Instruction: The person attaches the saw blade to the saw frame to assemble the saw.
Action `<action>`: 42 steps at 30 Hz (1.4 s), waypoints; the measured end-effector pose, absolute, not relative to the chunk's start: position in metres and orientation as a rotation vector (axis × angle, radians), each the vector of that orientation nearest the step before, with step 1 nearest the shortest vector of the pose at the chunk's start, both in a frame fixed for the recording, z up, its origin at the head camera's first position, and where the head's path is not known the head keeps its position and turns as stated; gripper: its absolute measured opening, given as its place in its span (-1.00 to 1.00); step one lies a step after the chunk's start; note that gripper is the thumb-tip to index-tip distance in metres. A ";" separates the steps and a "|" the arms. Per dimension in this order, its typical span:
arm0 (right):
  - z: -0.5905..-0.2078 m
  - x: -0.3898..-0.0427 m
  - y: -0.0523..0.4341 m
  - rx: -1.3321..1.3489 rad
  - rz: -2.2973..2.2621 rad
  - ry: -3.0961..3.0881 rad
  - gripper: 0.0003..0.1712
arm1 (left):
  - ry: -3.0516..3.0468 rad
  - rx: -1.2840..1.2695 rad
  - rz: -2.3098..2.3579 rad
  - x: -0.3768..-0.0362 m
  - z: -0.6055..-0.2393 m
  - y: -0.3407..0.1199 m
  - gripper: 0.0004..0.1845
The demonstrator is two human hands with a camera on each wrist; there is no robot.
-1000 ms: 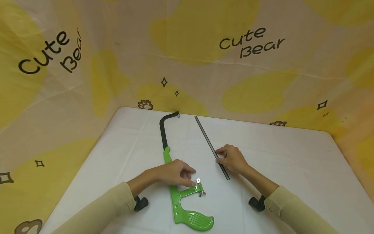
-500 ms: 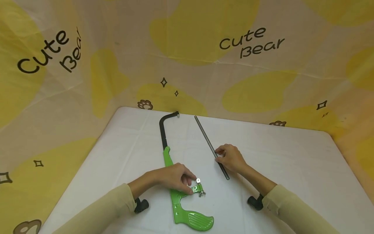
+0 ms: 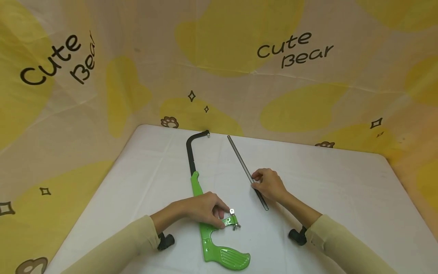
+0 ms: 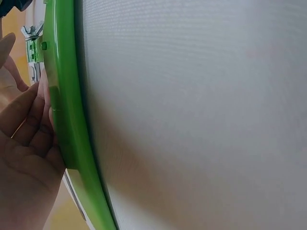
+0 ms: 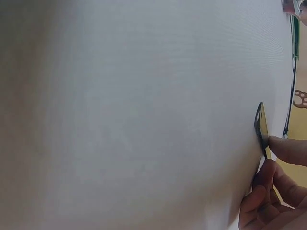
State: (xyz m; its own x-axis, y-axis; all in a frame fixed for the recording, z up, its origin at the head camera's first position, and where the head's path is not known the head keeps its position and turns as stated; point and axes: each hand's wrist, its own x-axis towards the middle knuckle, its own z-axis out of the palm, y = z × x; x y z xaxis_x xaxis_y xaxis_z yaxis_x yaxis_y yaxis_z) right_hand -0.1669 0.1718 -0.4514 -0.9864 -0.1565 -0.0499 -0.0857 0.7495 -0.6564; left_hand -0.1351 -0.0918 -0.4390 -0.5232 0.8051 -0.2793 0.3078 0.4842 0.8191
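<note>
A hacksaw frame (image 3: 205,232) with a green handle and a black bow lies on the white table (image 3: 342,190). My left hand (image 3: 207,208) grips its green bar just behind the wing nut (image 3: 235,225), with the fingers curled round the bar. In the left wrist view the fingers (image 4: 29,129) press against the green frame (image 4: 64,120). A loose dark saw blade (image 3: 240,158) lies to the right of the frame. My right hand (image 3: 270,184) pinches it near its near end. The right wrist view shows fingertips (image 5: 285,148) on the blade's end (image 5: 262,128).
A yellow-patterned cloth (image 3: 219,57) printed "Cute Bear" hangs behind and beside the table. The table's rounded far edge (image 3: 260,137) runs just beyond the bow and the blade. Black wrist mounts (image 3: 166,240) sit near both cuffs.
My left fingers have curled tighter round the green bar beside the wing nut. My right hand has shifted slightly along the blade. Frame and blade stay where they were.
</note>
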 end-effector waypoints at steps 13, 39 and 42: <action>-0.450 -0.169 0.167 -0.214 -1.046 2.847 -0.79 | 2.041 0.921 0.984 -0.135 -0.439 -0.091 -0.50; -0.441 -0.172 0.165 -0.007 -1.389 2.392 -0.71 | 1.998 0.900 0.982 -0.135 -0.439 -0.090 -0.63; -0.441 -0.172 0.165 0.006 -1.411 2.361 -0.69 | 2.002 0.901 0.974 -0.134 -0.439 -0.090 -0.62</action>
State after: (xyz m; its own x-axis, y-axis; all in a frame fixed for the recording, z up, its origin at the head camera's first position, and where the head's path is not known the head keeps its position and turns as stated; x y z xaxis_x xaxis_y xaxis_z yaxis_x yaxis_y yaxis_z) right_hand -0.1721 0.1649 -0.4405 -0.9244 -0.1919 -0.3297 0.1994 0.4937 -0.8465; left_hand -0.1343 -0.0899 -0.4391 -0.4941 0.8170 -0.2971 0.2705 0.4693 0.8406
